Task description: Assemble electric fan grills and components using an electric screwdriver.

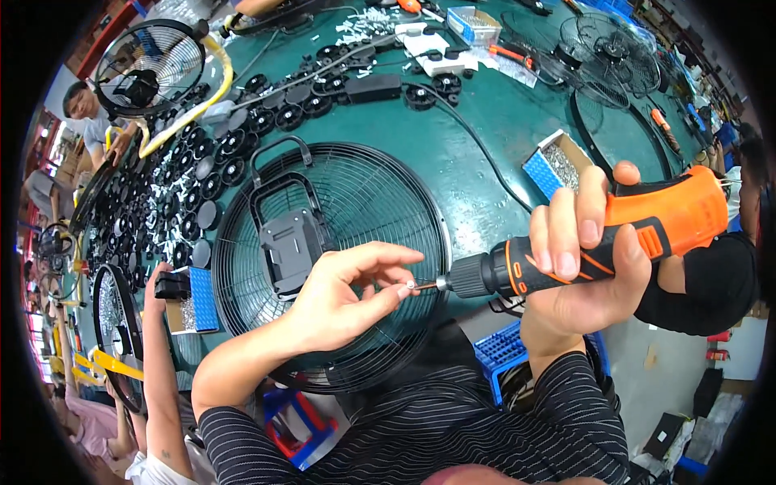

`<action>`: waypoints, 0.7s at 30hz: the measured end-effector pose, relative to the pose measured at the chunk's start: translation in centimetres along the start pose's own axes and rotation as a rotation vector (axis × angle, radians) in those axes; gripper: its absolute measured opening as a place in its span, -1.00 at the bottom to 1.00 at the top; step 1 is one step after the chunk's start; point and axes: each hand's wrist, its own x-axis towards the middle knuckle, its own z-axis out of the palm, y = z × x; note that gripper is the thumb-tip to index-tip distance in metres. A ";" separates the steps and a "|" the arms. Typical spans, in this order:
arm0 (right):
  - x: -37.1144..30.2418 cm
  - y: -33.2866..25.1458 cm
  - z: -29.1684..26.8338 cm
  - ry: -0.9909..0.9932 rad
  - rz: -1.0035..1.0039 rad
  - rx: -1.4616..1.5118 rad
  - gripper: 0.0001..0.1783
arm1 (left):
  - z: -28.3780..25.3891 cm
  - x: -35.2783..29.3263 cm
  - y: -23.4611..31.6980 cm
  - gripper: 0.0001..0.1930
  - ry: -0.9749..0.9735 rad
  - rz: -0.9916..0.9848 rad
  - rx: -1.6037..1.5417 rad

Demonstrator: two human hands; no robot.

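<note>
My right hand (590,299) is wrapped round an orange and black cordless screwdriver (685,217), held level with its bit pointing left. At the tip of the bit sits a small silver screw (411,284), pinched between thumb and finger of my left hand (335,299). Both hands are over a round black fan (380,194) with a wire grille, lying on the green table. On the grille is a black bracket with a box-shaped housing (293,249) and a carrying handle, left of and beyond my left hand.
A blue box of screws (559,164) stands at the right, another box (204,299) at the left by a co-worker's arm. Black round parts (206,174) cover the table's left side. An upright fan (149,69) and a yellow tube stand beyond; loose grilles (610,52) lie far right.
</note>
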 end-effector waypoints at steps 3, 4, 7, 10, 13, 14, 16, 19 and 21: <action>-0.6 1.1 0.3 0.075 -0.081 -0.026 -0.45 | 0.3 0.9 -0.6 -0.69 -0.020 -0.020 0.023; -0.7 1.3 0.2 0.081 -0.069 -0.025 -0.45 | 0.4 1.0 -0.7 -0.69 -0.019 -0.031 0.016; -0.8 1.5 0.2 0.123 -0.056 -0.038 -0.43 | 0.3 1.2 -0.8 -0.72 -0.023 -0.034 0.069; -0.7 1.4 0.1 0.139 -0.070 -0.043 -0.44 | 0.4 1.5 -0.4 -0.72 -0.013 -0.062 0.102; -0.5 1.0 -0.3 0.130 -0.069 -0.050 -0.44 | 0.5 1.8 -0.8 -0.71 0.006 -0.007 0.133; -0.5 1.0 -0.4 0.117 -0.076 -0.045 -0.45 | 0.5 1.9 -1.1 -0.70 0.024 0.051 0.144; -0.4 1.0 -0.7 0.104 -0.078 -0.038 -0.45 | 0.4 2.2 -0.6 -0.71 -0.006 0.020 0.153; -0.2 1.1 -1.1 0.074 -0.082 -0.036 -0.45 | 0.3 2.5 0.1 -0.72 -0.048 -0.005 0.183; -0.2 1.4 -1.3 0.059 -0.079 -0.036 -0.45 | 0.2 2.6 -0.1 -0.72 -0.056 -0.007 0.202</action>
